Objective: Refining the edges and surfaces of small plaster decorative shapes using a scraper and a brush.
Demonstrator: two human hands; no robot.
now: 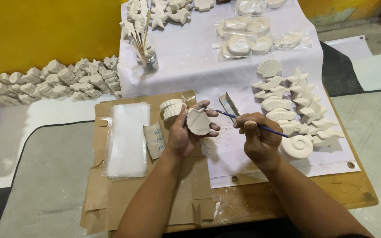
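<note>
The left hand (182, 134) grips a white plaster shell (198, 122) between thumb and fingertips, held above the cardboard (111, 194) near the front of the table (345, 189). The right hand (256, 134) pinches a blue brush (243, 121), fingers closed narrowly on the handle, the tip directed toward the shell.

Risks, as judged:
- The shell is held at its edges only. A slackened grip would probably drop it onto the cardboard, and plaster is likely to chip.
- The right forearm lies close to the spiral cast (297, 146) and the rows of casts (296, 105). A wide elbow movement could knock them together.
- Heavy brush pressure could mar the shell surface.

Containers:
- A clear jar (148, 55) farther back holds several upright brushes.
- Clear bags (250, 37) each hold white casts.
- A stack of empty bags (128, 136) lies flat on the cardboard.
</note>
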